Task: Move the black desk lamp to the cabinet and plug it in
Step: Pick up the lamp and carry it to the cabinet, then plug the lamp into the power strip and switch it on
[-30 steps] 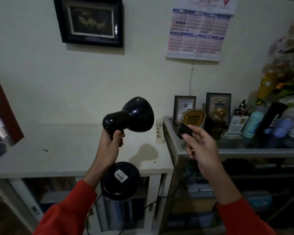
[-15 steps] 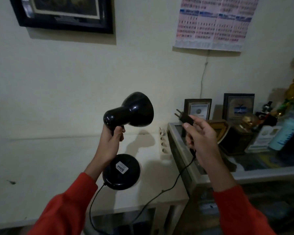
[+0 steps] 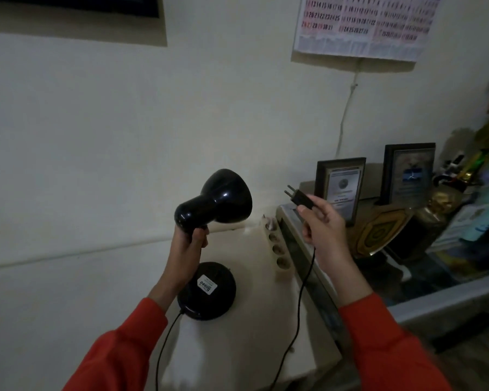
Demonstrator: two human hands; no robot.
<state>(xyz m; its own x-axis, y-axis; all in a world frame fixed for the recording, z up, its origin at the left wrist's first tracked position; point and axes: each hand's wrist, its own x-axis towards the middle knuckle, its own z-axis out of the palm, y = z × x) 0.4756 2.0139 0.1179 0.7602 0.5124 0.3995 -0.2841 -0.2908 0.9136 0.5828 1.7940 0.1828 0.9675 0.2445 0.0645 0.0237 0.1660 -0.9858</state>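
The black desk lamp point(image 3: 213, 201) hangs in the air over the white cabinet top point(image 3: 254, 320), held by its neck in my left hand point(image 3: 185, 253). Its round base point(image 3: 208, 292) with a white label tilts toward me. My right hand point(image 3: 322, 230) pinches the lamp's black plug point(image 3: 299, 197), prongs pointing up and left. The black cord point(image 3: 302, 294) drops from that hand and loops below. A beige power strip point(image 3: 277, 249) with several sockets leans between the white cabinet and the glass cabinet, just under the plug.
To the right stands a glass-topped cabinet point(image 3: 449, 294) crowded with framed certificates point(image 3: 340, 187), a shield plaque point(image 3: 378, 235), bottles and ornaments. A calendar point(image 3: 364, 26) and a dark picture frame hang on the wall above. A thin white wire runs down the wall.
The view has moved closer and tilted down toward the cabinets. My right hand has lifted the plug, so its prongs show, and it is nearer the power strip. The lamp stays in my left hand.
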